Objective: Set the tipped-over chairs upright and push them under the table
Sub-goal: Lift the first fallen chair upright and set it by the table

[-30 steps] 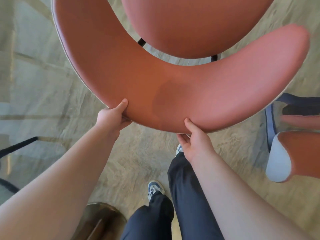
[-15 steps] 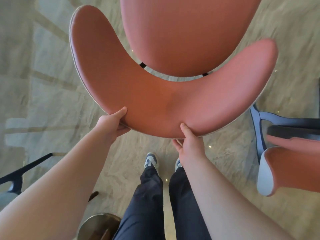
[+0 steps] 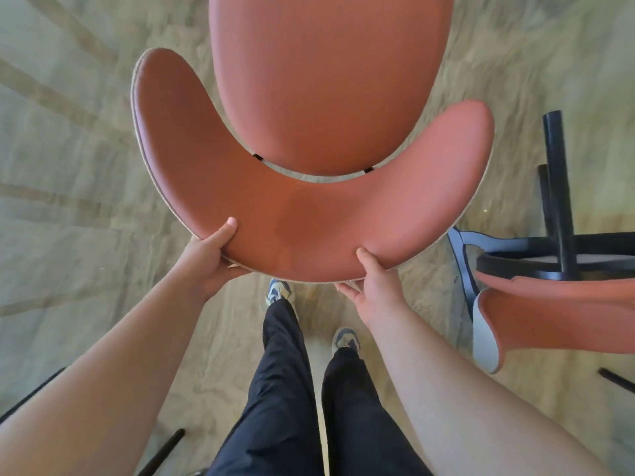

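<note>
An upright terracotta chair (image 3: 309, 218) with a curved backrest and rounded seat stands right in front of me. My left hand (image 3: 206, 255) grips the backrest's lower left edge, thumb on the inner face. My right hand (image 3: 374, 286) holds the backrest's bottom edge right of centre, thumb on top and fingers underneath. A second chair of the same colour (image 3: 549, 321) lies tipped over at the right, its black legs (image 3: 556, 201) sticking up and sideways. No table is in sight.
The floor (image 3: 68, 201) is beige marbled stone with darker bands. My dark-trousered legs and blue-grey shoes (image 3: 278, 290) are just behind the held chair. Thin black chair legs (image 3: 161, 451) show at the lower left and another black leg (image 3: 616, 379) at the lower right.
The held chair has moved away from me and sits smaller in view. Both hands keep their grip on the backrest. More of the tipped chair's black legs shows at the right.
</note>
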Demonstrator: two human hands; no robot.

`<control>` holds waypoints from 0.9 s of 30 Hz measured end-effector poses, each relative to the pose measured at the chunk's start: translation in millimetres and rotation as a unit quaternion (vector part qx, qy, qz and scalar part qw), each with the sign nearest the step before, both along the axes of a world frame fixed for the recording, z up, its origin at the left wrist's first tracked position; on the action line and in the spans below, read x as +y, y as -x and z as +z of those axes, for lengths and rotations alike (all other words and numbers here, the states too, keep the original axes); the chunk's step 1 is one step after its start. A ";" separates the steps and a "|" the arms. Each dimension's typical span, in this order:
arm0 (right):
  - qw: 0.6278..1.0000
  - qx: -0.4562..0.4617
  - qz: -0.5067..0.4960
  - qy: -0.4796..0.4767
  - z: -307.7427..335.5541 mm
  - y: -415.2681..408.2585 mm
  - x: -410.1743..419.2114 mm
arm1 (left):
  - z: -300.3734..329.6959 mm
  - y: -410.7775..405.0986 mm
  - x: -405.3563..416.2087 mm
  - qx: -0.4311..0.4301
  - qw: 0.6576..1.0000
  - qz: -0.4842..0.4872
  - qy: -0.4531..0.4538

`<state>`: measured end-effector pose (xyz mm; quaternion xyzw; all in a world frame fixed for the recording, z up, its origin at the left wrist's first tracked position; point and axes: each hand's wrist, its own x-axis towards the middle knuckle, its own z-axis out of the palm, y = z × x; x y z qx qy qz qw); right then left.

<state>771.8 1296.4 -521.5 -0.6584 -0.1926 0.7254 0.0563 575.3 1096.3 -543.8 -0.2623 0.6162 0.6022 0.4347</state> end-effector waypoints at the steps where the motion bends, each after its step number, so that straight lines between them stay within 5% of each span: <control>1: 1.000 -0.004 0.002 -0.007 5.7 6.0 3.5 | 4.4 8.5 4.0 0.013 1.000 -0.011 0.003; 27: 0.995 0.087 0.038 0.022 56.7 153.1 162.3 | 67.8 172.7 158.1 0.024 0.995 -0.054 0.076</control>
